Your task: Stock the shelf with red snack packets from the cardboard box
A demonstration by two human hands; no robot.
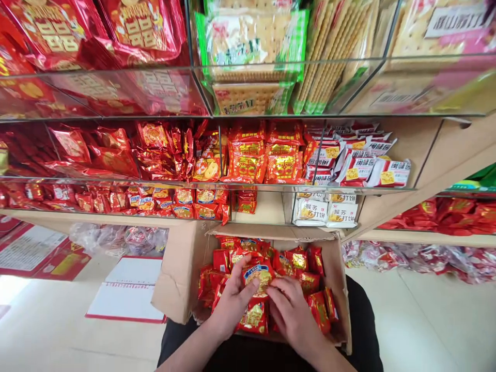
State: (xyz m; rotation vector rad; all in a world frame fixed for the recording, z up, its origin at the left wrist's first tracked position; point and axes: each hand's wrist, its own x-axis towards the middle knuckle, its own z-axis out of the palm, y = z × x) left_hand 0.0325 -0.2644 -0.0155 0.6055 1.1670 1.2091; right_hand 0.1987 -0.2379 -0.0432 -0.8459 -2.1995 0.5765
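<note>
Over an open cardboard box (182, 274) full of small red snack packets (296, 258), both my hands grip one red snack packet (260, 276) with a round picture of the food and a blue band on it. My left hand (234, 297) has its thumb across the packet's front and its fingers behind the left side. Pinching the right edge are the fingers of my right hand (290, 310). Another red and gold packet (253, 315) lies just below, between my wrists. Parts of the packets beneath are hidden by my hands.
Shelves with clear front panels (248, 186) rise directly behind the box, holding red packets, white cracker packets (325, 211) and green-edged crackers (251, 41). An open white booklet (124, 289) lies on the tiled floor to the left. Bagged goods (418, 258) sit under the right shelf.
</note>
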